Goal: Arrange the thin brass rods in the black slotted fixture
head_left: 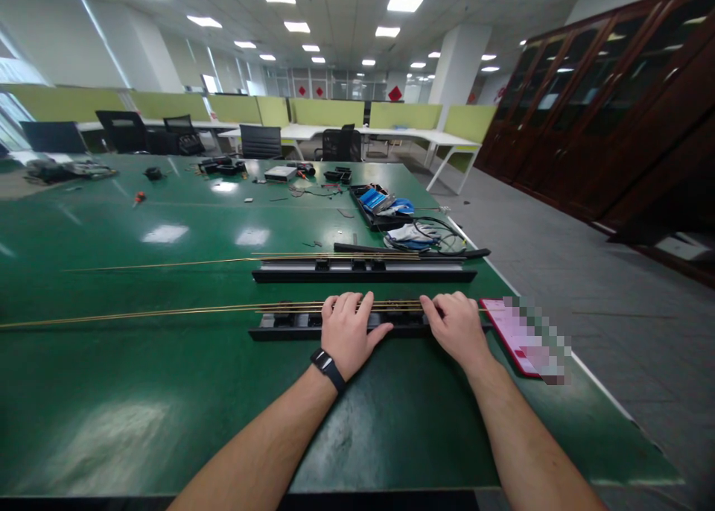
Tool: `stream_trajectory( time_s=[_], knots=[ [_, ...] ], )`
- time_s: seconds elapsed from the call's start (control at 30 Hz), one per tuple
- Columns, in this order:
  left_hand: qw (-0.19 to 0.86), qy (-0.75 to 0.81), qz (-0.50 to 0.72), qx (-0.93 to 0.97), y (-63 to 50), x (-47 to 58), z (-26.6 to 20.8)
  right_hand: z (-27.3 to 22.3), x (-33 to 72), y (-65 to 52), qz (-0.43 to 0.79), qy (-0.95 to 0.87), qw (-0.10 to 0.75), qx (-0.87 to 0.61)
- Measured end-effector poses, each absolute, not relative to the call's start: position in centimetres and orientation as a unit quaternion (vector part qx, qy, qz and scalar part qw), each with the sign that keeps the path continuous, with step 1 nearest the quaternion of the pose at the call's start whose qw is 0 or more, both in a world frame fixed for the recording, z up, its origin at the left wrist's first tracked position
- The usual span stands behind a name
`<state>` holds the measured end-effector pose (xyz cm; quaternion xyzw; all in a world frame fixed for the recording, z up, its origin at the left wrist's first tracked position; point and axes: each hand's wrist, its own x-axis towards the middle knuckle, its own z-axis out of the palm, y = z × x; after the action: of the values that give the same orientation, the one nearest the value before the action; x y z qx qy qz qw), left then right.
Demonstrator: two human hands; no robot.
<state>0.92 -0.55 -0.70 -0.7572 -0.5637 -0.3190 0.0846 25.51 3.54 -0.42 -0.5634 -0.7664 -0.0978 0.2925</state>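
Long thin brass rods [223,310] run sideways over a black and silver rail [302,332] on the green table in front of me. My left hand [349,332], with a dark watch at its wrist, rests over the rods at mid-rail, its fingers lying across them and its thumb stretched out to the right. Near the rail's right end, my right hand [455,325] has its fingers bent and its thumb against the rods; its fingertips are partly hidden. Behind lies a second rail [363,275] with more thin brass rods [195,264] along it.
A pink tablet-like panel [514,340], partly blurred, lies right of my right hand by the table edge. Farther back are a black tray [369,217] with blue items, gloves [413,235] with cables, and a black strip [413,252]. The green table [139,392] extends left.
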Motion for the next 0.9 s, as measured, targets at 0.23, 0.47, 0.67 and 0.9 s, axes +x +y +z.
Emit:
stream_trajectory(
  time_s=[0.23, 0.47, 0.67, 0.9],
  knots=[
    [0.092, -0.563, -0.323, -0.755, -0.5, 0.7, -0.6, -0.5, 25.7, 3.7, -0.101, -0.767, 0.293, -0.561],
    [0.104, -0.574, -0.320, -0.746, -0.6, 0.1, -0.2, -0.6, 25.7, 3.8, -0.105, -0.768, 0.292, -0.560],
    [0.102, -0.585, -0.325, -0.736, -0.6, -0.1, 0.0, -0.4, 25.6, 3.6, -0.100, -0.767, 0.297, -0.560],
    [0.096, -0.589, -0.325, -0.734, -0.7, -0.1, 0.0, -0.3, 25.6, 3.6, -0.090, -0.767, 0.299, -0.561]
  ],
)
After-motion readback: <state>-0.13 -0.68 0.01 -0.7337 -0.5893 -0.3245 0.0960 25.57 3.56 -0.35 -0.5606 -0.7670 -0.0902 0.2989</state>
